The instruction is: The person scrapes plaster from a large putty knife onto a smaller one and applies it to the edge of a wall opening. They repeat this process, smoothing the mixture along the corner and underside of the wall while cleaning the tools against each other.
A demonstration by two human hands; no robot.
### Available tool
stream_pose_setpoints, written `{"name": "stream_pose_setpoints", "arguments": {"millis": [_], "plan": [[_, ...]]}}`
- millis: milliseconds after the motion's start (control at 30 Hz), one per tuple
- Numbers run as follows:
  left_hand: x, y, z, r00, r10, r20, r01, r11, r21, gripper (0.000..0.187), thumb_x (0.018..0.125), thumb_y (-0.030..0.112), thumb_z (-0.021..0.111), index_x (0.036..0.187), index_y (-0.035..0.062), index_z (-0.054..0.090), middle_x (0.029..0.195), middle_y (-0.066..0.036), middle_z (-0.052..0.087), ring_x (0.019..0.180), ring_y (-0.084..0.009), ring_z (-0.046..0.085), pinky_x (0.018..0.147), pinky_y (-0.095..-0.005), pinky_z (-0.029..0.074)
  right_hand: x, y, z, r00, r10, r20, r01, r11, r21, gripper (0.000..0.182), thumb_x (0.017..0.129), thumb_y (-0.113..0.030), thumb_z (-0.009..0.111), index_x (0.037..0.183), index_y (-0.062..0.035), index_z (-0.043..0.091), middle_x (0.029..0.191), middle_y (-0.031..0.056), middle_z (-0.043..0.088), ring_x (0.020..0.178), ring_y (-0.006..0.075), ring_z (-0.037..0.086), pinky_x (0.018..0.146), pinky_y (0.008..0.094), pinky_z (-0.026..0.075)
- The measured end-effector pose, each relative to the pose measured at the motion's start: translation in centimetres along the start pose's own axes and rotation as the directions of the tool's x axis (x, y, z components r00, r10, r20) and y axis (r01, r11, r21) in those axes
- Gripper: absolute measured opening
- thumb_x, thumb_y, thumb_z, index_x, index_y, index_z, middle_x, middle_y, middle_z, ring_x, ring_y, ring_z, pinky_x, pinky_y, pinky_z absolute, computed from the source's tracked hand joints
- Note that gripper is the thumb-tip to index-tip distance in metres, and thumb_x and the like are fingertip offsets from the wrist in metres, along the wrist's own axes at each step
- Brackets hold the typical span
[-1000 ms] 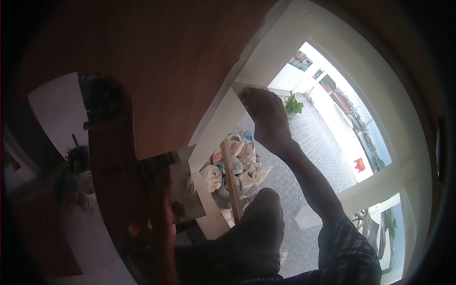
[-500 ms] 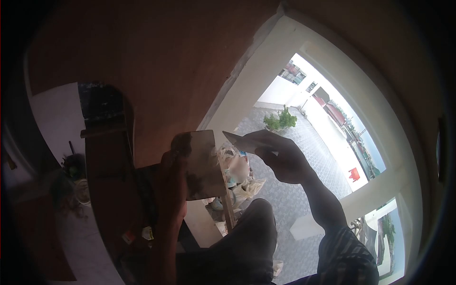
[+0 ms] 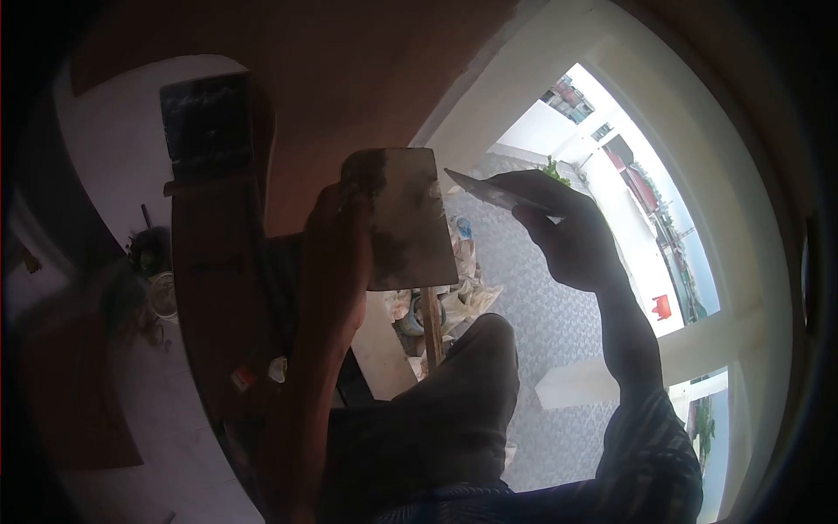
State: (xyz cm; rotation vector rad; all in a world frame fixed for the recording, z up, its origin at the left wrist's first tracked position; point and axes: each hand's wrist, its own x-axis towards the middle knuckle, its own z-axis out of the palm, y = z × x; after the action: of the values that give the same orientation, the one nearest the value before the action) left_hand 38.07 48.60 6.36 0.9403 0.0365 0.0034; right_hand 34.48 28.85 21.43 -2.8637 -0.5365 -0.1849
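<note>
My left hand (image 3: 339,240) is wrapped round the edge of a flat, smeared rectangular plate (image 3: 406,218), held upright in the middle of the view. To its right, my right hand (image 3: 563,223) grips a thin, pointed blade like a putty knife (image 3: 489,190). The blade's tip is close to the plate's upper right edge, with a small gap between them. My left fingers are dark and partly hidden behind the plate.
Below the plate are a wooden strip (image 3: 432,327) and crumpled bags (image 3: 471,301). A brown wall (image 3: 349,79) rises ahead. A white beam (image 3: 585,384) crosses at the right above the tiled floor (image 3: 559,306). A dark panel (image 3: 208,122) stands at the left.
Both hands, with the plate and the blade, appear higher in the view. The surroundings have also shifted as the camera turned. Both hands keep their holds.
</note>
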Motion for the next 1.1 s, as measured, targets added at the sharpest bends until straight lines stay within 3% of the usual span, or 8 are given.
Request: {"name": "stream_pose_setpoints", "arguments": {"millis": [167, 267, 433, 600, 733, 800, 933, 1100], "plan": [[0.2, -0.6, -0.2, 0.999, 0.043, 0.000, -0.043, 0.995, 0.094, 0.040, 0.103, 0.025, 0.054, 0.134, -0.0012, 0.059, 0.116, -0.013, 0.064, 0.104, -0.0198, 0.062, 0.090, -0.0378, 0.051, 0.8, 1.0, 0.4, 0.890, -0.427, 0.159, 0.454, 0.865, -0.214, 0.065, 0.072, 0.020, 0.059, 0.130, -0.0070, 0.070, 0.135, 0.0124, 0.068, 0.129, 0.0318, 0.061, 0.114, 0.0432, 0.045], [-0.6, 0.4, 0.8, 0.994, 0.100, -0.047, -0.088, 0.974, 0.207, 0.036, 0.102, 0.021, 0.049, 0.126, -0.0039, 0.059, 0.106, -0.014, 0.064, 0.094, -0.0182, 0.060, 0.084, -0.0355, 0.048, 1.0, 1.3, 0.5, 0.871, -0.450, 0.197, 0.491, 0.822, -0.289, 0.056, 0.085, 0.008, 0.064, 0.136, -0.0144, 0.066, 0.139, 0.0049, 0.065, 0.127, 0.0252, 0.061, 0.112, 0.0399, 0.047], [0.2, -0.1, 1.0, 0.995, 0.097, 0.005, -0.094, 0.955, 0.280, 0.034, 0.103, 0.021, 0.050, 0.127, -0.0017, 0.059, 0.107, -0.013, 0.063, 0.093, -0.0177, 0.059, 0.082, -0.0348, 0.048, 0.9, 2.8, 1.4, 0.823, -0.481, 0.302, 0.566, 0.730, -0.383, 0.063, 0.076, 0.006, 0.070, 0.134, -0.0158, 0.065, 0.129, 0.0067, 0.065, 0.125, 0.0252, 0.061, 0.113, 0.0410, 0.046], [1.5, -2.4, -1.5, 0.993, 0.095, -0.063, -0.087, 0.990, 0.115, 0.051, 0.102, 0.033, 0.062, 0.145, 0.0064, 0.054, 0.131, -0.010, 0.061, 0.123, -0.0204, 0.058, 0.104, -0.0385, 0.046, 1.2, 3.1, -4.0, 0.820, -0.412, 0.398, 0.501, 0.852, -0.150, 0.065, 0.071, 0.018, 0.072, 0.129, -0.0111, 0.071, 0.133, 0.0117, 0.068, 0.127, 0.0308, 0.062, 0.115, 0.0450, 0.046], [1.0, -2.1, -3.2, 0.998, 0.039, -0.046, -0.042, 0.997, -0.057, 0.059, 0.102, 0.035, 0.065, 0.151, 0.0082, 0.048, 0.143, -0.009, 0.055, 0.133, -0.0217, 0.052, 0.111, -0.0412, 0.043, 2.3, 0.4, -7.3, 0.956, -0.183, -0.228, 0.085, 0.920, -0.383, 0.035, 0.099, 0.001, 0.058, 0.127, -0.0120, 0.073, 0.127, 0.0138, 0.072, 0.115, 0.0271, 0.069, 0.100, 0.0393, 0.054], [0.6, -2.4, -3.9, 0.996, -0.007, -0.093, 0.007, 1.000, -0.001, 0.060, 0.102, 0.036, 0.064, 0.152, 0.0075, 0.047, 0.145, -0.010, 0.054, 0.136, -0.0224, 0.051, 0.112, -0.0412, 0.043, 4.3, 1.9, -8.3, 0.828, -0.336, -0.449, 0.057, 0.847, -0.529, 0.055, 0.084, 0.016, 0.059, 0.132, -0.0084, 0.066, 0.124, 0.0120, 0.070, 0.111, 0.0260, 0.070, 0.094, 0.0367, 0.060], [-1.0, -4.7, -4.8, 0.991, 0.000, -0.137, -0.003, 1.000, -0.018, 0.064, 0.102, 0.037, 0.065, 0.154, 0.0076, 0.044, 0.149, -0.011, 0.051, 0.140, -0.0231, 0.047, 0.114, -0.0417, 0.042, 8.5, 5.9, -10.2, 0.590, -0.592, -0.550, 0.059, 0.710, -0.702, 0.042, 0.090, 0.003, 0.059, 0.130, -0.0086, 0.066, 0.116, 0.0158, 0.071, 0.097, 0.0310, 0.072, 0.086, 0.0410, 0.059], [-3.5, -5.5, -5.0, 0.960, -0.139, -0.242, 0.121, 0.989, -0.085, 0.062, 0.104, 0.029, 0.062, 0.155, 0.0003, 0.042, 0.152, -0.016, 0.049, 0.140, -0.0247, 0.047, 0.117, -0.0394, 0.035, 10.9, 5.6, -9.8, 0.548, -0.491, -0.677, -0.004, 0.808, -0.589, 0.032, 0.105, -0.021, 0.055, 0.135, -0.0151, 0.066, 0.110, 0.0178, 0.075, 0.092, 0.0314, 0.074, 0.085, 0.0428, 0.057]]}}
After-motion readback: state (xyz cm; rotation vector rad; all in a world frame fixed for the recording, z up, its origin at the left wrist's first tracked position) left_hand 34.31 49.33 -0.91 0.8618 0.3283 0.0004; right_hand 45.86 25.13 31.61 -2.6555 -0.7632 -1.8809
